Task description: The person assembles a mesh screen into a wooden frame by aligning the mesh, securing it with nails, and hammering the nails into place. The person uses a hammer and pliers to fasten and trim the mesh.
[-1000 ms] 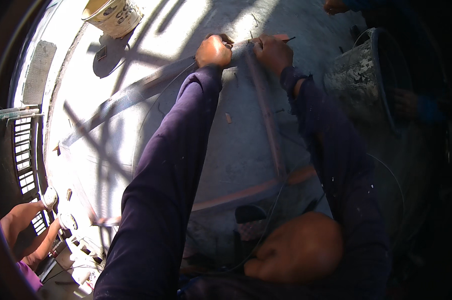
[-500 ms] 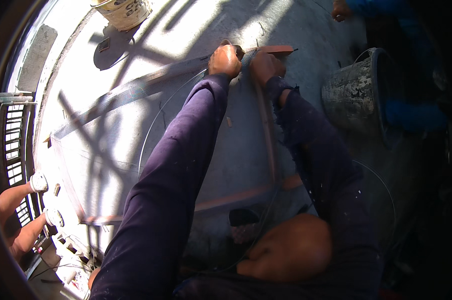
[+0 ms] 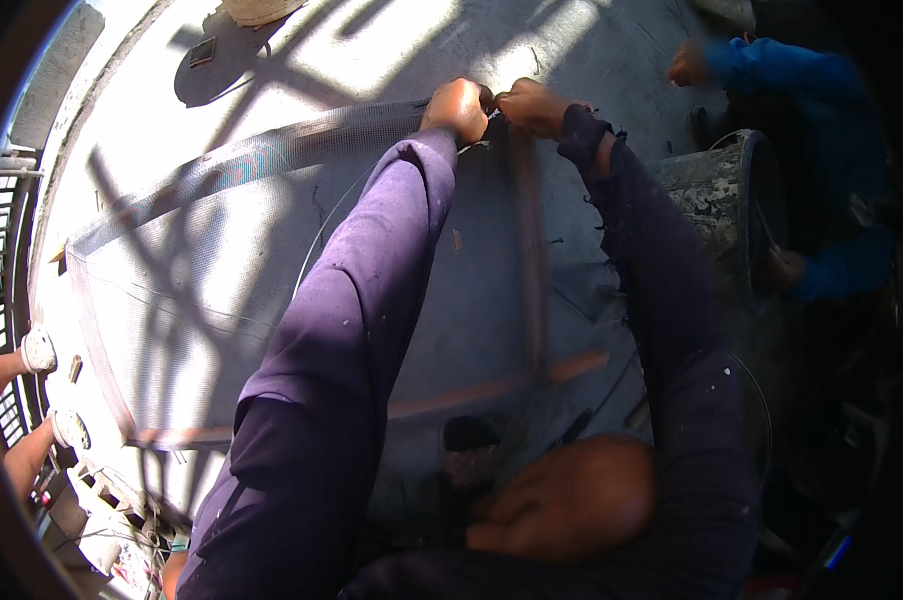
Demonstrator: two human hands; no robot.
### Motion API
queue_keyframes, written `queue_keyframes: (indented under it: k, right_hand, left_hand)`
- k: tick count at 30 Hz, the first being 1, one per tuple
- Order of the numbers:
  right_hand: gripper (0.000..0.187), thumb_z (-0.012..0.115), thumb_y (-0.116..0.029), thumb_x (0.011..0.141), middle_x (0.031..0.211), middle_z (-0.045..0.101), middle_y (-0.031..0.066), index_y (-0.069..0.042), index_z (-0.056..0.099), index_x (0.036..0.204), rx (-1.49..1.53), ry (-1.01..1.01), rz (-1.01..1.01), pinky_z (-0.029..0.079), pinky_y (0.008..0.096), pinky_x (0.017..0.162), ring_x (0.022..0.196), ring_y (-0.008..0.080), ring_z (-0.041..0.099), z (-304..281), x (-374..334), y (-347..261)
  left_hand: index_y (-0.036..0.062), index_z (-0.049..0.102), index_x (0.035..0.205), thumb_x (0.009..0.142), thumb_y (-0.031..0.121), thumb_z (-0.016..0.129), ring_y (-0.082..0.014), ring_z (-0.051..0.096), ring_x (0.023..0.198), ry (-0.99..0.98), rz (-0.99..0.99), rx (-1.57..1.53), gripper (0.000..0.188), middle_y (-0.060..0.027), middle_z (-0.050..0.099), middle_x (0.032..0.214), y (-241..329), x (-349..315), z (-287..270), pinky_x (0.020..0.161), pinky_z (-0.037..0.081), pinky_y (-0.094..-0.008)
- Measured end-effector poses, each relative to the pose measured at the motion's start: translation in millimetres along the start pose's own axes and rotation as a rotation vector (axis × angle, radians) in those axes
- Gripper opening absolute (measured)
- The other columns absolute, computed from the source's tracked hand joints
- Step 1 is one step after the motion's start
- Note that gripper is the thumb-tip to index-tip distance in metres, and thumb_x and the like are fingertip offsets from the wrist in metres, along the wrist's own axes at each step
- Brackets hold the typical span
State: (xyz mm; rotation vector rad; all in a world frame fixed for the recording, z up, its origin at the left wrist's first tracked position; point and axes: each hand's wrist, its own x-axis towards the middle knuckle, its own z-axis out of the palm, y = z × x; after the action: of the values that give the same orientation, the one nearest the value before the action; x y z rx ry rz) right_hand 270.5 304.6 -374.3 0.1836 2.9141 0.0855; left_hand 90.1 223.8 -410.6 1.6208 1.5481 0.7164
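On the floor in front of me lies a wooden frame [image 3: 529, 250] covered with fine wire mesh [image 3: 221, 200]. My left hand [image 3: 458, 108] is closed over the mesh's far edge, near the far right corner. Close beside it, my right hand [image 3: 533, 106] is closed in a pinch at the same corner; what its fingers hold is too small to make out. A thin wire [image 3: 326, 232] curves over the mesh and passes under my left sleeve. My bent knee [image 3: 571, 495] is near the frame's near right corner.
To the right stands a plaster-smeared dark bucket [image 3: 706, 200], with a co-worker's blue sleeve [image 3: 801, 70] and hands around it. Another bucket [image 3: 256, 10] is at the top left. Someone's feet in pale shoes [image 3: 39, 350] are at the left, near loose rubble [image 3: 106, 520].
My right hand has shifted from the wooden bar toward my left hand, its wrist turned sideways. The view has shifted slightly. A co-worker's lower hand now shows at the bucket's mouth.
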Motion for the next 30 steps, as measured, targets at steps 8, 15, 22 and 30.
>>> queue_keyframes:
  k: [8,15,22,30]
  right_hand:
    - [0.03,0.077,-0.032,0.086,0.098,0.068,0.0072,-0.006,0.07,0.1,0.386,0.228,0.702,0.055,0.0381,0.078,0.09,0.0235,0.068,-35.9,-32.9,-23.5]
    - [0.031,0.077,-0.034,0.088,0.096,0.068,0.0082,-0.006,0.07,0.098,0.399,0.123,0.662,0.055,0.0373,0.078,0.09,0.0263,0.069,-22.1,-20.7,-10.7]
    - [0.034,0.075,-0.029,0.087,0.093,0.073,0.0122,0.004,0.071,0.096,0.784,0.244,1.028,0.054,0.0335,0.075,0.082,0.0215,0.068,17.2,-14.9,7.6]
    - [0.029,0.076,-0.031,0.09,0.092,0.068,0.01,-0.003,0.073,0.099,0.878,0.361,0.871,0.054,0.0337,0.077,0.085,0.0214,0.066,15.7,-31.8,26.6]
  left_hand:
    - [0.0029,0.077,0.105,0.087,0.004,0.062,-0.0345,0.073,0.098,0.025,0.057,-0.024,0.024,-0.0196,0.075,0.103,4.3,-6.3,-4.6,0.09,0.055,-0.0393]
    - [0.0024,0.076,0.106,0.092,0.002,0.06,-0.0352,0.071,0.102,0.037,0.028,0.008,0.022,-0.0194,0.074,0.106,6.6,-9.3,-3.5,0.092,0.055,-0.0404]
    - [0.004,0.077,0.106,0.087,-0.002,0.062,-0.033,0.072,0.102,0.017,0.035,0.025,0.025,-0.0196,0.074,0.107,12.0,-14.9,-6.7,0.093,0.055,-0.0391]
    - [0.0064,0.077,0.107,0.084,-0.005,0.059,-0.0302,0.072,0.101,0.016,0.021,0.06,0.031,-0.0176,0.075,0.106,13.3,-11.3,-8.6,0.092,0.056,-0.0371]
